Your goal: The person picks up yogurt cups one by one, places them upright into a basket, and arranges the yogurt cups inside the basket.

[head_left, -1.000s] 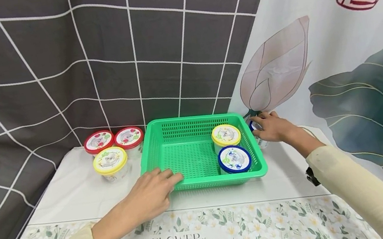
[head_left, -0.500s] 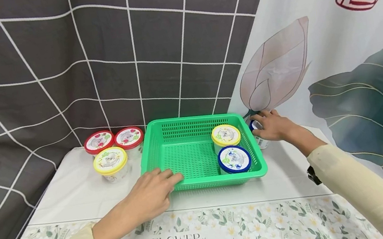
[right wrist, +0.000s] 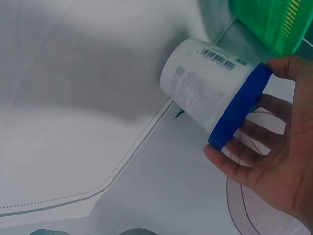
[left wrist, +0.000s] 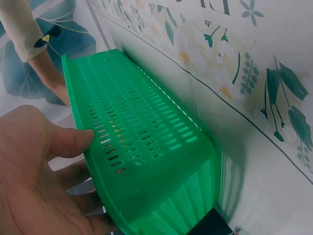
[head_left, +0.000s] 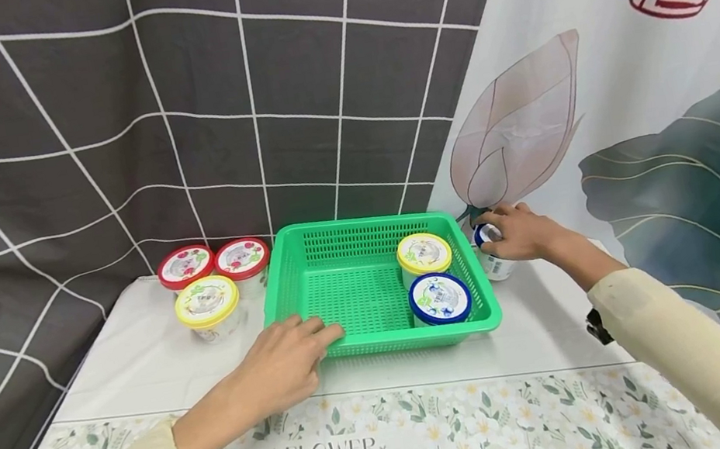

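My left hand (head_left: 293, 361) grips the near-left rim of a green plastic basket (head_left: 379, 342); in the left wrist view its thumb lies on the outer side and the fingers go over the rim. Inside the basket, at the right, a yellow-lidded tub (head_left: 424, 253) stands behind a blue-lidded tub (head_left: 440, 298). Just outside the basket's right side, my right hand (head_left: 522, 232) holds another blue-lidded tub (head_left: 497, 265). The right wrist view shows thumb and fingers spread around the edge of that tub's blue lid (right wrist: 242, 105), its white barcoded body (right wrist: 205, 78) below.
Two red-lidded tubs (head_left: 242, 259) and one yellow-lidded tub (head_left: 207, 302) stand left of the basket on the white cloth. A dark gridded curtain (head_left: 196, 125) hangs close behind. A floral cloth (head_left: 477, 426) covers the table's front.
My right hand has shifted slightly right with the blue-lidded tub, and a wider gap shows between tub and basket. The left hand and basket stay put.
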The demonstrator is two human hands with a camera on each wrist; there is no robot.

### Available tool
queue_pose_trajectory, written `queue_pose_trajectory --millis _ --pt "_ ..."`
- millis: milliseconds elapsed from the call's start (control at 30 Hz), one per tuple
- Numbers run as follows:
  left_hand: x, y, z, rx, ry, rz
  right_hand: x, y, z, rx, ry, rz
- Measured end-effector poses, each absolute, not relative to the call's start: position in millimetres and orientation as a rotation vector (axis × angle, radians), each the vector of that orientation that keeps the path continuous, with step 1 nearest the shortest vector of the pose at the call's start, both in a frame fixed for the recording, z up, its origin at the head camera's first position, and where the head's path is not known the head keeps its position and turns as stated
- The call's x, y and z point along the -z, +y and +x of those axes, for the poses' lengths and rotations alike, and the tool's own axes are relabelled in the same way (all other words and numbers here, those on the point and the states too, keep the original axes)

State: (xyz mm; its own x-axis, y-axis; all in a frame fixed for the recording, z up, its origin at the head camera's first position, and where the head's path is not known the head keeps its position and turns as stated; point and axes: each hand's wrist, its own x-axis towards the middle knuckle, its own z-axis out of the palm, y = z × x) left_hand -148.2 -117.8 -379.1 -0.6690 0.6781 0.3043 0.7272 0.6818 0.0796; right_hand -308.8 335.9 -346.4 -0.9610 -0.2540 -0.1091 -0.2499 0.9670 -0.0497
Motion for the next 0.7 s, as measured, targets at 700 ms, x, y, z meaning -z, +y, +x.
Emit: queue_pose_trajectory --millis 700 --pt "379.7 -119.4 -149.2 0.282 -2.642 -1.141 322.8 332.7 -302.1 -0.023 3.070 -0.427"
